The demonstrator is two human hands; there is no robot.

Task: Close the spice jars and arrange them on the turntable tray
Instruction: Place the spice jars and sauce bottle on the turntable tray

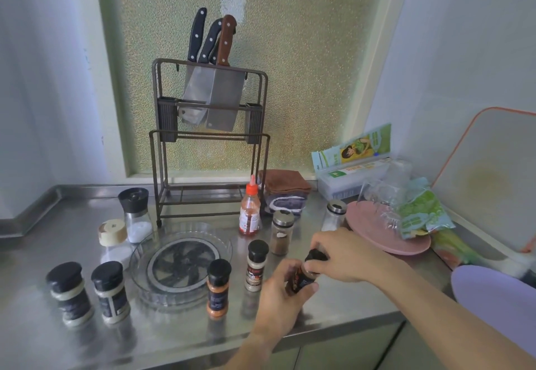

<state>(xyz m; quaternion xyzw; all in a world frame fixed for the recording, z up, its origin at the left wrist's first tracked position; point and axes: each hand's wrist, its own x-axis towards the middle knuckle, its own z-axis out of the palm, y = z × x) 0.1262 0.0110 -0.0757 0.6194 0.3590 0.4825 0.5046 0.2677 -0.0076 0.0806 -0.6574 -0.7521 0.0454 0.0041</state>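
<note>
A clear round turntable tray (181, 265) with a dark hub lies on the steel counter, with nothing on it. My left hand (282, 291) grips a dark spice jar (301, 281), tilted, just right of the tray. My right hand (342, 255) pinches that jar's black cap (316, 255) at its top. Black-capped jars stand around the tray: two at the left (69, 294) (110, 292), an orange-powder one (218, 288) and a pale one (256, 265) at its right. A beige-lidded jar (113, 242), a salt grinder (136, 214), a brown-spice jar (281, 232) and a white-filled jar (333, 214) stand farther back.
A knife rack (208, 137) stands behind the tray, with a red sauce bottle (250, 210) and folded cloths (282, 192) beside it. At the right are a pink plate (388, 239) under a glass, a green packet (423, 213), and a lilac plate (496, 297) near the counter edge.
</note>
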